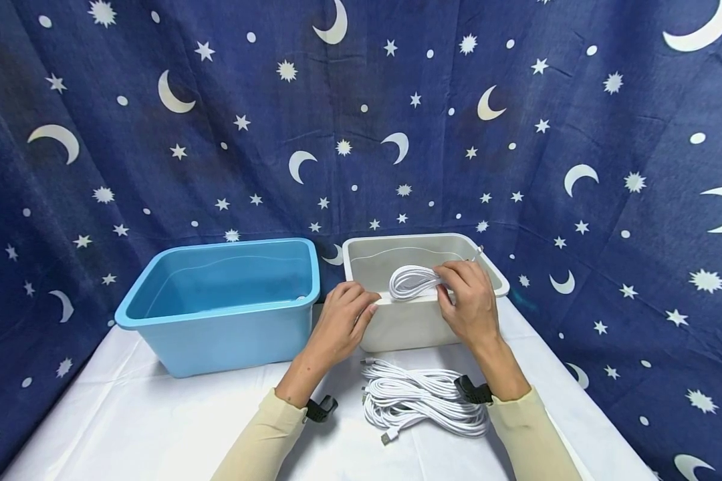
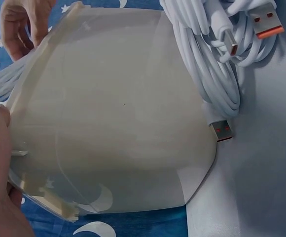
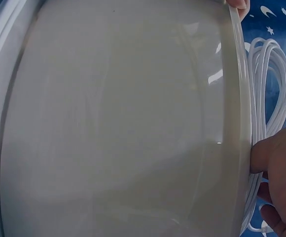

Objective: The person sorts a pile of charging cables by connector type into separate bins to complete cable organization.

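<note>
A coiled white USB cable (image 1: 412, 282) hangs over the front rim of the grey bin (image 1: 397, 331). My right hand (image 1: 470, 300) pinches the coil at its right end, and one plug sticks up past the fingers. At the bin's front left corner, my left hand (image 1: 339, 317) grips the rim between thumb and fingers. Below the bin, a pile of white cables (image 1: 421, 397) lies on the table between my forearms. Metal USB plugs (image 2: 222, 129) poke out of that pile in the left wrist view. Most of the bin's floor is hidden.
A blue bin (image 1: 228, 334) stands to the left of the grey one. A white cloth (image 1: 216, 421) covers the table. Behind and at both sides hangs a dark blue curtain (image 1: 361, 120) with moons and stars. Each wrist wears a black band (image 1: 321, 408).
</note>
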A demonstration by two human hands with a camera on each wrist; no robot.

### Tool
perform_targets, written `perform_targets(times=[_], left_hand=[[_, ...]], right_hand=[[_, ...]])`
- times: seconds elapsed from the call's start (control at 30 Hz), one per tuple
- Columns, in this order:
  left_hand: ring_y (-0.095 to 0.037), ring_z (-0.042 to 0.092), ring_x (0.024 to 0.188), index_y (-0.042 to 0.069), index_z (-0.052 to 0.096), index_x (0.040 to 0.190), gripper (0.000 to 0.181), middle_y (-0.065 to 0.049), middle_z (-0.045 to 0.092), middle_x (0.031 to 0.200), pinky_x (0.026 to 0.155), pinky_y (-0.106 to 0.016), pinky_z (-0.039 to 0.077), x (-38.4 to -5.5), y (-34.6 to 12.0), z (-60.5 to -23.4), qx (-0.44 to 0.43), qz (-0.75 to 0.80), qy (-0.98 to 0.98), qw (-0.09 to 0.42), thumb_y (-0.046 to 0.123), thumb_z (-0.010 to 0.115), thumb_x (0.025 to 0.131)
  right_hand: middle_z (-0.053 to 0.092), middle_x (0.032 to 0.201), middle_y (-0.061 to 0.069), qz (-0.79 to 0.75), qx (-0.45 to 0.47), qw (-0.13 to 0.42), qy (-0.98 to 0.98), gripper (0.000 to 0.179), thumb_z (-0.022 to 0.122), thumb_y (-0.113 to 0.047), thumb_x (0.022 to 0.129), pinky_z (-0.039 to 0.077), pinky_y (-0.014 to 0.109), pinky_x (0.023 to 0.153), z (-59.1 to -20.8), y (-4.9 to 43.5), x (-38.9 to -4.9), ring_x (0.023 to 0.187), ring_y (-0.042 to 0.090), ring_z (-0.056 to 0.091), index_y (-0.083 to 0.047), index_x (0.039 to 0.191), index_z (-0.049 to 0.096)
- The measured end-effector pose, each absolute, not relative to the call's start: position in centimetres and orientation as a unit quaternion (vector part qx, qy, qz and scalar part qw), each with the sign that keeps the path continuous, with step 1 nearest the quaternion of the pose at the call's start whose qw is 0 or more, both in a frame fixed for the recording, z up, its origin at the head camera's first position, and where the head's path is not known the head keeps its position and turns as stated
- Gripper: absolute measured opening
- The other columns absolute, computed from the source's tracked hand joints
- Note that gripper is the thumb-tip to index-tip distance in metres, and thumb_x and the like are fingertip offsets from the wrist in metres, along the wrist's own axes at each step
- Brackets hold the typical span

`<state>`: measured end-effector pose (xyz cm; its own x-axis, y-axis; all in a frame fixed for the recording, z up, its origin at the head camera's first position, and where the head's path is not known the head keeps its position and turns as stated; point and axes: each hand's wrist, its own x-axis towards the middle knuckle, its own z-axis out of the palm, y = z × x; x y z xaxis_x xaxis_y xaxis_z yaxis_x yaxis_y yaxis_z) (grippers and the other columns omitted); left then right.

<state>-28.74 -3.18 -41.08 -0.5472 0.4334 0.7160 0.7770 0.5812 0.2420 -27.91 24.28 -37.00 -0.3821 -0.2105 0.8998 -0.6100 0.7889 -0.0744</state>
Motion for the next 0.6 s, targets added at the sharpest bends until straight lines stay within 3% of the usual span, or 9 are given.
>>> perform_targets(times=[0.6], left_hand=[[-0.024,0.054,0.125,0.017,0.074,0.123,0.029,0.004,0.067,0.108,0.116,-0.050,0.037,-28.53,-3.06,-41.08,-0.359,-0.275,-0.838,0.306,0.030,0.049,0.114]], right_hand=[[0.073,0.109,0.014,0.202,0.251,0.494,-0.807,0.028,0.078,0.006,0.081,0.046,0.049,0.089,-37.15,24.52,-28.00,0.102,0.036,0.064,-0.001,0.108,0.078]])
